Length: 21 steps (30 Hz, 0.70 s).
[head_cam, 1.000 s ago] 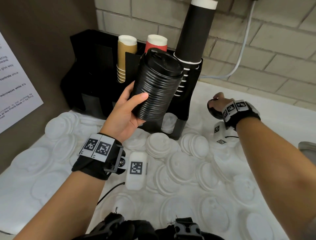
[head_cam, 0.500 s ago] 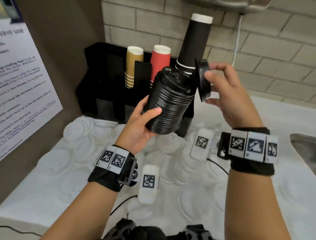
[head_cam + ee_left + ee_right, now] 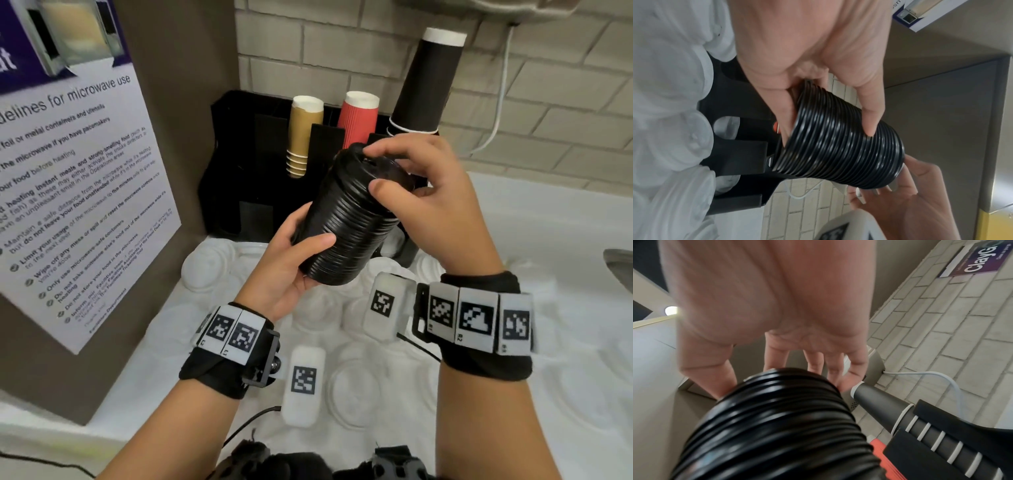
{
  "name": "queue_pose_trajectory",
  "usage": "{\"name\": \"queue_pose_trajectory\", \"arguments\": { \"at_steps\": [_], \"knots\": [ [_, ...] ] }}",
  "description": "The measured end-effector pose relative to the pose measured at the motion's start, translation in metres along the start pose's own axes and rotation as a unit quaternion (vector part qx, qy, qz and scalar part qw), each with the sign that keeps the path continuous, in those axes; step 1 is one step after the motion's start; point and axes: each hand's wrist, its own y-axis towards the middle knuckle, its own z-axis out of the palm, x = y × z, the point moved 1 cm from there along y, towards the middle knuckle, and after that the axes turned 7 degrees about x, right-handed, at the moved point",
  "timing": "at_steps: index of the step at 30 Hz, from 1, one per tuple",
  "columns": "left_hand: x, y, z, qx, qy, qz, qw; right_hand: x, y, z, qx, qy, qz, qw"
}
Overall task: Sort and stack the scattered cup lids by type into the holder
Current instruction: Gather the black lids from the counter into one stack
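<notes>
My left hand grips a tall stack of black cup lids near its lower end and holds it tilted above the counter. My right hand pinches the top black lid by its rim with thumb and fingers, the lid sitting on the stack's upper end. The left wrist view shows the ribbed stack between thumb and fingers. In the right wrist view the fingers reach over the stack. The black holder stands behind. White lids lie scattered on the white counter.
Gold, red and tall black paper cup stacks stand in the holder. A microwave notice covers the left wall. A sink edge shows at right. A white cable hangs on the brick wall.
My right hand came up from the counter at the right with a single black lid and brought it onto the top of the stack. The left hand kept its hold on the stack.
</notes>
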Motion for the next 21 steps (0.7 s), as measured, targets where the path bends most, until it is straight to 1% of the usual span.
{"name": "queue_pose_trajectory", "arguments": {
  "at_steps": [12,13,15,16,17,18,19,20,21],
  "knots": [
    [-0.022,-0.013,-0.031,0.012,-0.018,-0.025,0.999,0.025,-0.001,0.040,-0.001,-0.048,-0.010,0.999],
    [-0.024,-0.015,-0.033,0.011,-0.021,-0.025,0.999,0.027,-0.001,0.041,-0.015,-0.047,-0.019,0.999],
    [-0.031,-0.017,-0.038,0.008,-0.032,-0.022,0.999,0.027,0.000,0.039,-0.064,-0.012,-0.031,0.997],
    [-0.035,-0.019,-0.041,0.005,-0.041,-0.016,0.999,0.025,0.000,0.037,-0.085,0.014,-0.023,0.996],
    [-0.040,-0.020,-0.044,0.002,-0.049,-0.008,0.999,0.020,0.001,0.035,-0.093,0.015,-0.002,0.996],
    [-0.046,-0.020,-0.048,-0.002,-0.053,0.003,0.999,0.014,0.004,0.035,-0.071,-0.018,0.027,0.997],
    [-0.051,-0.025,-0.053,-0.007,-0.058,0.014,0.998,0.006,0.004,0.040,-0.001,-0.077,0.064,0.995],
    [-0.058,-0.025,-0.055,-0.006,-0.057,0.022,0.998,-0.002,0.006,0.044,0.095,-0.143,0.098,0.980],
    [-0.064,-0.027,-0.057,-0.005,-0.057,0.030,0.998,-0.009,0.006,0.054,0.202,-0.203,0.112,0.951]
  ]
}}
